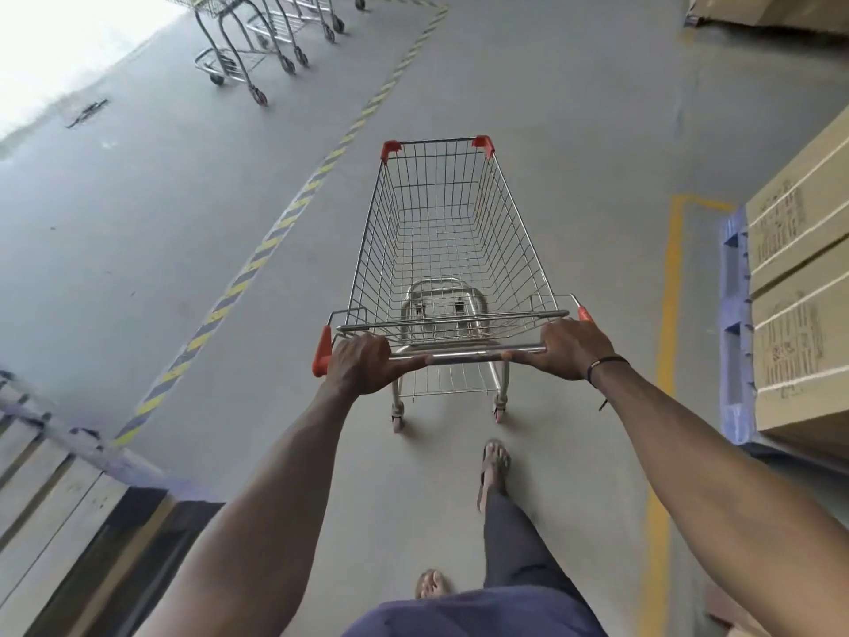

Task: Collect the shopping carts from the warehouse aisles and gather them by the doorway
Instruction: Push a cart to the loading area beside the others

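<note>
Closest in, both hands are on the push bar of the shopping cart (452,250). The left hand (363,363) is wrapped around the bar near the red end cap with the thumb stretched along it, and the right hand (567,349) curls over the bar at the other end. That's the right place to grab this thing — wide grip, one hand at each end, so you can steer it instead of fighting it.

The cart sits on the concrete floor (574,131) right in front of the person, basket empty, wheels down. My guess is it handles light and rattly: stiff wire frame, nothing fragile, rolls easy on smooth concrete, but the casters will wander if you push from one side only.

To the right, stacked cardboard boxes (799,278) on a blue pallet (735,324) sit just past a yellow floor line (666,314), so there's not much room to drift that way. To the left a striped hazard line (271,241) runs diagonally up the floor.

Far off at top left, the gathered carts (257,43) stand near the bright opening — looks like the doorway, so this one probably needs a left swing to join them.
</note>
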A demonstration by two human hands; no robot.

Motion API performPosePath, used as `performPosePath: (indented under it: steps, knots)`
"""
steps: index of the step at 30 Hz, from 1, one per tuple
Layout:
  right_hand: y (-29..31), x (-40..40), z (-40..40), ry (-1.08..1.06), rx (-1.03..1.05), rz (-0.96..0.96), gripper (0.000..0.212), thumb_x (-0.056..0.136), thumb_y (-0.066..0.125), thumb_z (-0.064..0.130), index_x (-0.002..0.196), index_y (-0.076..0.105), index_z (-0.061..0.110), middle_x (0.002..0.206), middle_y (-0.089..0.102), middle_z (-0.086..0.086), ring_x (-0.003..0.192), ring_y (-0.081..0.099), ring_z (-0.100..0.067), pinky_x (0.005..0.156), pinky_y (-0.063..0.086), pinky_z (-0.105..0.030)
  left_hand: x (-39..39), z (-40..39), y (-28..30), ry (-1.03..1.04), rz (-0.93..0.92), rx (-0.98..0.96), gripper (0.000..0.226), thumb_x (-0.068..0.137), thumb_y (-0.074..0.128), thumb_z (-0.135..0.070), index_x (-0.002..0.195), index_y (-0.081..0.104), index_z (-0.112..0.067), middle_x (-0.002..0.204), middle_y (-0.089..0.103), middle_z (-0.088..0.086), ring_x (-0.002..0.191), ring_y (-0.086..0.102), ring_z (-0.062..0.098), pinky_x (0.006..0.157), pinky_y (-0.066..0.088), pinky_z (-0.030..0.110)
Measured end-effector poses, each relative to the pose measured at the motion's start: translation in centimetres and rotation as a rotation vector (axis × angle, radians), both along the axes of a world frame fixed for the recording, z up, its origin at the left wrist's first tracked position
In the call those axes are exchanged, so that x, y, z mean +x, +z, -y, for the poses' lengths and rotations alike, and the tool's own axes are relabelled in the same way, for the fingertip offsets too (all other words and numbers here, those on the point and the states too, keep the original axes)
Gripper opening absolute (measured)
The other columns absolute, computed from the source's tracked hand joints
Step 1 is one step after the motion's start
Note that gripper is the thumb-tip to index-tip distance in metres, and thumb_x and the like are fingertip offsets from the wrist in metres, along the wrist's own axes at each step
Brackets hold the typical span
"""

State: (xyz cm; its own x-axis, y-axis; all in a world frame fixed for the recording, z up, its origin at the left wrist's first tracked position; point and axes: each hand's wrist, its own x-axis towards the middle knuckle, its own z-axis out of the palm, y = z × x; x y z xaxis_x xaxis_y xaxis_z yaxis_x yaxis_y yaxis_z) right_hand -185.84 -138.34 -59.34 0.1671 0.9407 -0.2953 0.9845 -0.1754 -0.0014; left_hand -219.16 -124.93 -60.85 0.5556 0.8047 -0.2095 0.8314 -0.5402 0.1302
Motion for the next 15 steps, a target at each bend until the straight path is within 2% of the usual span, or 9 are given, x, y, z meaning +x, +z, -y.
performPosePath:
  steps: [3, 7, 11, 15]
  knots:
    - [0.3, 3.4, -6.1, 0.026, -0.001, -0.027, 0.095, 0.077, 0.02, 0.103, 0.058, 0.055, 0.017, 0.064, 0.058, 0.008, 0.07, 0.059, -0.019, 0.131, 0.012, -0.059, 3.1, -5.0, 0.1, 0.027, 0.0, -0.001, 0.1, 0.073, 0.034, -0.108, 0.051, 0.056, -0.012, 0.052, 0.056, 0.0, 0.056, 0.061, 0.025, 0.066, 0.053, 0.038]
    - [0.6, 7.9, -14.5, 0.073, 0.004, -0.046, 0.091, 0.075, 0.019, 0.102, 0.059, 0.051, 0.019, 0.062, 0.054, 0.009, 0.063, 0.051, -0.011, 0.131, 0.012, -0.058, 7.1, -11.7, 0.2, 0.078, 0.006, -0.015, 0.1, 0.072, 0.032, -0.109, 0.05, 0.049, -0.013, 0.05, 0.055, -0.001, 0.053, 0.06, 0.023, 0.065, 0.055, 0.039]
    - [0.5, 12.0, -23.1, 0.149, 0.007, -0.029, 0.09, 0.081, 0.027, 0.101, 0.06, 0.052, 0.017, 0.064, 0.056, 0.008, 0.064, 0.052, -0.012, 0.131, 0.013, -0.058, 10.7, -17.8, 0.6, 0.157, 0.019, -0.011, 0.101, 0.072, 0.034, -0.108, 0.048, 0.05, -0.011, 0.05, 0.056, 0.001, 0.051, 0.057, 0.019, 0.062, 0.051, 0.037]
    - [0.2, 15.3, -31.6, 0.211, -0.013, -0.013, 0.093, 0.081, 0.027, 0.102, 0.056, 0.053, 0.016, 0.063, 0.057, 0.006, 0.066, 0.054, -0.016, 0.13, 0.014, -0.057, 13.4, -24.1, 0.4, 0.206, 0.017, -0.006, 0.103, 0.071, 0.029, -0.109, 0.048, 0.052, -0.011, 0.05, 0.057, 0.001, 0.05, 0.059, 0.02, 0.065, 0.057, 0.039]
